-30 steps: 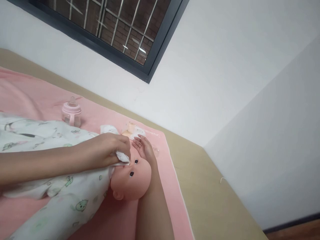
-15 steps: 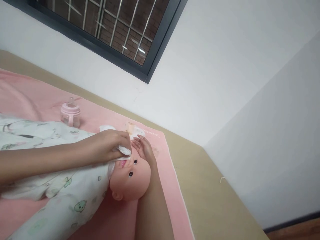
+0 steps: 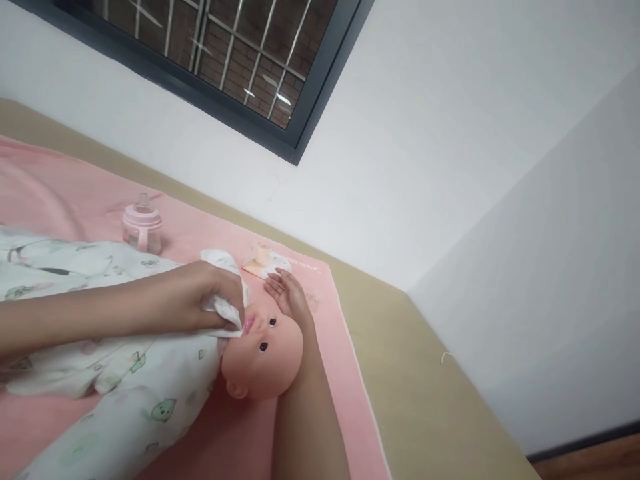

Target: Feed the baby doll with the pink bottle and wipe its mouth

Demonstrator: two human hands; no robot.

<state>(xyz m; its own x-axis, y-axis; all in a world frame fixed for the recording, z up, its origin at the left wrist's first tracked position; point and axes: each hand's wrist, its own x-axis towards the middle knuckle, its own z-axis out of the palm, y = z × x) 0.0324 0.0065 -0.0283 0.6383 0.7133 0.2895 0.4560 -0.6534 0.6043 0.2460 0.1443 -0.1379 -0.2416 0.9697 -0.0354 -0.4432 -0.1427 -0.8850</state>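
A baby doll in a white suit with green animal prints lies on its back on a pink blanket. My left hand reaches in from the left and pinches a crumpled white tissue beside the doll's mouth, at its chin. My right hand lies palm up beyond the head, its fingers spread and holding nothing. The doll's head rests against my right forearm. Part of the doll's neck and chest is hidden behind my left hand.
A pink-lidded baby bottle stands upright on the blanket. Near my right fingertips lies a small printed packet, with a small clear object beside my wrist. A white wall and a barred window border the tan surface.
My left hand has drawn back a little to the left with the tissue, from over the doll's cheek and mouth to its chin, uncovering more of the face and packet. The right hand stays put.
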